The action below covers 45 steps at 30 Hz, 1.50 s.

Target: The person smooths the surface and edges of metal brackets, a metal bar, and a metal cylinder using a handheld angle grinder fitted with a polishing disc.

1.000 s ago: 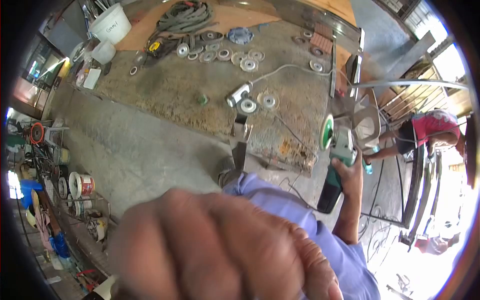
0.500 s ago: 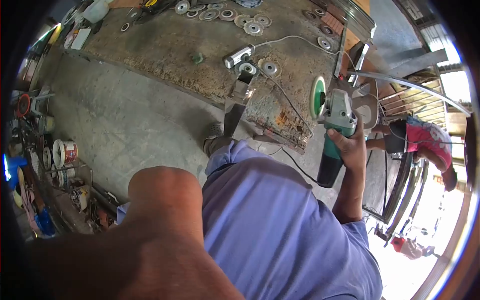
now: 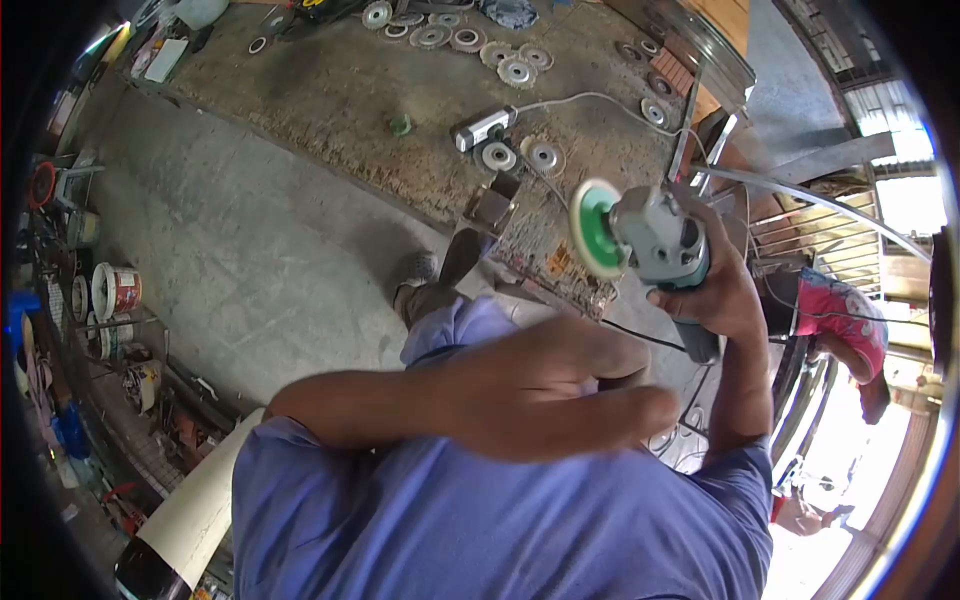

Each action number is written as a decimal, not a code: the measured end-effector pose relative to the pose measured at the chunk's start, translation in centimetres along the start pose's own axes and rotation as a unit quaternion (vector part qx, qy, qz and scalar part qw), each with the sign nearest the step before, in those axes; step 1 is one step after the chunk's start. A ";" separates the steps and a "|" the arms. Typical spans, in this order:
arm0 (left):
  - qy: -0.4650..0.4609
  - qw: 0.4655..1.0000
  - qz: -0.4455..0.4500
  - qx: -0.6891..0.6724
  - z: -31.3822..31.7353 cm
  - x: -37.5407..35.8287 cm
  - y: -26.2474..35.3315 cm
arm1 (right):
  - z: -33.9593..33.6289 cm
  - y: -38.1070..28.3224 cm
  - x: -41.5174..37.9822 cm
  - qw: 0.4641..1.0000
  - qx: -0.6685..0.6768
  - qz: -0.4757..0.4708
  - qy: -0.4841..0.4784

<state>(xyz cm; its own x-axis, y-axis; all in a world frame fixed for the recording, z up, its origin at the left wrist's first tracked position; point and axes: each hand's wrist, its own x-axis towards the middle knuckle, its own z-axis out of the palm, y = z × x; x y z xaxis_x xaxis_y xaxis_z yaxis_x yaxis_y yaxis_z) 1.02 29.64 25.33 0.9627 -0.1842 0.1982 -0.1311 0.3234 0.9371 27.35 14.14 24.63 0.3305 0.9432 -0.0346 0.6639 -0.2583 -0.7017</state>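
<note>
In my right hand is an angle grinder, its fingers wrapped round the body. The grinder carries a round green-backed disc, raised beside the bench's near corner. My left hand is in front of my chest, slightly blurred, pointing toward the grinder. Its thumb stands apart from the fingers and nothing shows between them; the fingertips are partly hidden. At the bench edge sits a shiny box-shaped metal piece, with a dark strip below it.
The worn workbench bears several used discs, a power socket block and a cable. A person in a pink top bends at the right. Paint buckets and shelf clutter line the left.
My left arm has swung from close to the camera across my chest toward the right. The grinder has tilted, its disc moving left and downward.
</note>
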 end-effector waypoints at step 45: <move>0.223 0.790 0.078 -0.566 2.6 10.7 -12.3 | 0.5 -8.1 10.8 0.902 -0.297 -0.039 -0.310</move>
<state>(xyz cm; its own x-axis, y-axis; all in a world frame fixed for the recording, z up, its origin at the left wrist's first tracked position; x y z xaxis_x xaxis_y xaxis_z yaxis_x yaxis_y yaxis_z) 12.28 21.32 16.64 0.9763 0.2039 -0.0720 -0.2042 0.9789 0.0039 25.25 26.51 29.57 -0.0493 0.8508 -0.5231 0.9720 -0.0796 -0.2210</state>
